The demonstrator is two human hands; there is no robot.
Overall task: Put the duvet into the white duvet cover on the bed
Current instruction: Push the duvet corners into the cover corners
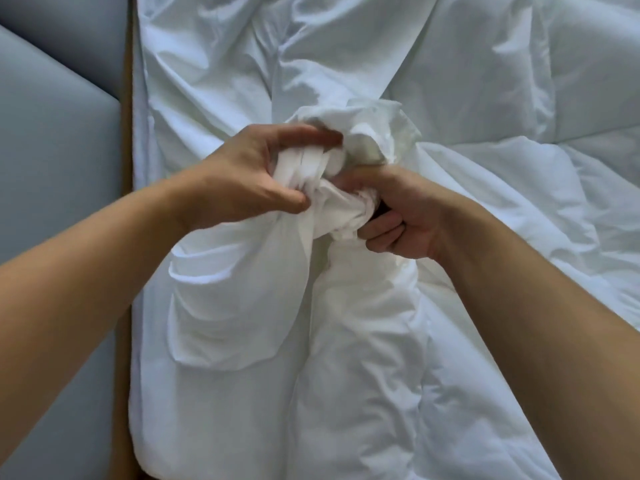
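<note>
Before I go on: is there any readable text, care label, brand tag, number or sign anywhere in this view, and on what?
None: no text, label, tag or number can be read here.
The bunched white fabric in the left hand and right hand is plain.
The bedding shows only creases.
The grey padded panel beside the bed is unmarked.

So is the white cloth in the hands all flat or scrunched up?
Scrunched up. The left hand and right hand squeeze the white cloth into a tight wrinkled bunch above the bed.
</note>
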